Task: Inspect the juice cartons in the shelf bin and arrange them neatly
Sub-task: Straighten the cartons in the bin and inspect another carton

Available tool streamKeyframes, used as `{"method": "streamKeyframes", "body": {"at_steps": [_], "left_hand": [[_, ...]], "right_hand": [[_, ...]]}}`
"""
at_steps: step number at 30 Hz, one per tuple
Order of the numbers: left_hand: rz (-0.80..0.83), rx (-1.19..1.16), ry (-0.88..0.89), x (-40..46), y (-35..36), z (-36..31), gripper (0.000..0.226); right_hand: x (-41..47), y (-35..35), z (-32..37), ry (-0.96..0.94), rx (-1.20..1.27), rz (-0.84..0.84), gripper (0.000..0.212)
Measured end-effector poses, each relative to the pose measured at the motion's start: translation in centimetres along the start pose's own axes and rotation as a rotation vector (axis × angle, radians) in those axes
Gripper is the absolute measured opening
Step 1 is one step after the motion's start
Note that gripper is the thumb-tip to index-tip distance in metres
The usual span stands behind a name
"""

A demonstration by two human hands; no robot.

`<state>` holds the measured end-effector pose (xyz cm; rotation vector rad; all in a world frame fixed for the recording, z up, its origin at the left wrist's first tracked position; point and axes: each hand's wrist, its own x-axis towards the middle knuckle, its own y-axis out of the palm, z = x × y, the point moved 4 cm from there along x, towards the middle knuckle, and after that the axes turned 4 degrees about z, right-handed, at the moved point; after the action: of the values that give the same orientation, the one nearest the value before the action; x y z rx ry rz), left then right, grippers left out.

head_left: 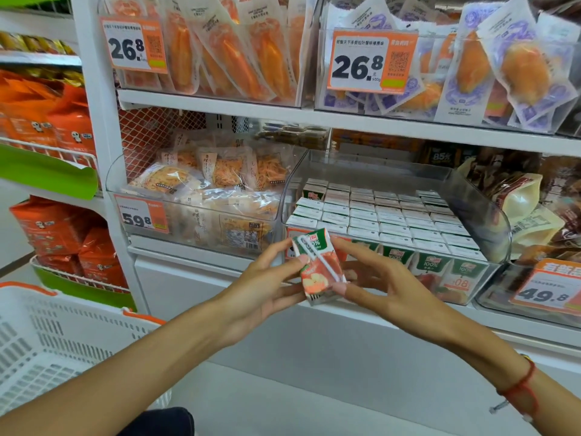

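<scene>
- Juice carton (319, 272): small, orange-red with a fruit picture on its lower part, a green and white band at the top, and a wrapped white straw (317, 259) stuck slantwise across its face. It is tilted and held up in front of the clear shelf bin (481, 199).
- Left hand (267, 284) pinches the carton's left edge, thumb on the front and fingers behind; right hand (383, 284) holds the right side, thumb at the lower corner and the other fingers curled loosely beside it. Each grip is closed on the carton.
- Packed cartons (386, 215) fill the bin in tidy rows, their white tops facing up; the front row shows green faces printed "100%".
- A red cord bracelet (522, 385) circles the right wrist.
- A white basket (47, 341) with an orange rim sits low on the left.
- Left of the bin, another clear bin holds snack packets (204, 184) above a "59.8" tag (141, 215).
- Upper shelf tags (371, 61) read "26.8"; a lower right tag (547, 291) reads "49.8".
</scene>
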<state>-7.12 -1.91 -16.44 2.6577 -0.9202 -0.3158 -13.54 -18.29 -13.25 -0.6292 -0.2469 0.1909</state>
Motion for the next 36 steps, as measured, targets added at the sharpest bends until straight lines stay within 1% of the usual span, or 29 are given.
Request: {"method": "streamKeyframes", "body": {"at_steps": [2,4,7,8,10,12,15,17,19,21,22,24,26,28,29,31,32,34,36], "left_hand": [[-0.04,-0.059,-0.081,0.1,-0.1,0.2,0.038],[-0.042,-0.084,-0.177,0.0,-0.1,0.6,0.042],[0.032,-0.08,-0.324,-0.4,-0.3,1.1,0.055],[0.06,-0.064,-0.357,-0.5,-0.3,1.1,0.06],[0.082,-0.035,-0.395,-0.5,-0.5,1.2,0.067],[0.068,-0.016,-0.412,-0.4,-0.6,1.3,0.07],[0.03,-0.037,-0.416,-0.5,-0.9,1.3,0.068],[0.025,-0.065,-0.39,-0.5,-0.8,1.2,0.061],[0.008,-0.083,-0.325,-0.4,-0.7,1.1,0.062],[-0.031,-0.034,-0.216,-0.2,-0.6,1.0,0.064],[-0.055,0.011,-0.148,-0.2,-0.5,0.8,0.062],[-0.087,0.106,-0.01,-0.4,-0.2,0.5,0.058],[-0.091,0.18,0.097,-0.8,0.3,0.1,0.063],[-0.1,0.233,0.154,-1.1,0.6,-0.2,0.069],[-0.108,0.253,0.168,-1.2,0.7,-0.3,0.067],[-0.144,0.272,0.166,-1.0,0.5,-0.4,0.053],[-0.165,0.248,0.141,-0.9,0.3,-0.5,0.045],[-0.16,0.094,0.062,-0.8,-0.1,-0.4,0.034],[-0.113,-0.073,0.008,-0.7,-0.2,-0.3,0.036]], "right_hand": [[-0.1,0.1,-0.4,0.039,0.047,-0.016,0.061],[-0.1,0.1,-0.8,0.078,0.08,-0.084,0.055],[-0.1,-0.3,-1.3,0.151,0.198,-0.208,0.037],[-0.1,-0.5,-1.4,0.195,0.251,-0.23,0.037],[-0.1,-0.6,-1.8,0.275,0.312,-0.227,0.041],[-0.1,-0.3,-2.0,0.315,0.334,-0.197,0.038],[-0.1,0.2,-1.9,0.339,0.376,-0.179,0.033],[-0.1,0.3,-2.2,0.363,0.41,-0.137,0.036],[0.0,0.6,-2.2,0.379,0.51,-0.055,0.042],[0.3,0.9,-2.2,0.383,0.666,-0.024,0.049],[0.4,1.0,-2.2,0.382,0.722,-0.027,0.049],[0.6,1.2,-2.2,0.365,0.747,-0.034,0.04],[0.7,1.3,-2.2,0.351,0.74,-0.064,0.028],[0.7,1.1,-2.0,0.328,0.716,-0.121,0.027],[0.7,1.0,-1.8,0.307,0.679,-0.159,0.029],[0.8,0.6,-1.2,0.242,0.542,-0.261,0.034],[0.7,0.4,-0.9,0.191,0.427,-0.321,0.035],[0.5,0.0,0.0,0.07,0.1,-0.415,0.038],[0.3,-0.2,0.6,-0.058,-0.138,-0.47,0.042]]}}
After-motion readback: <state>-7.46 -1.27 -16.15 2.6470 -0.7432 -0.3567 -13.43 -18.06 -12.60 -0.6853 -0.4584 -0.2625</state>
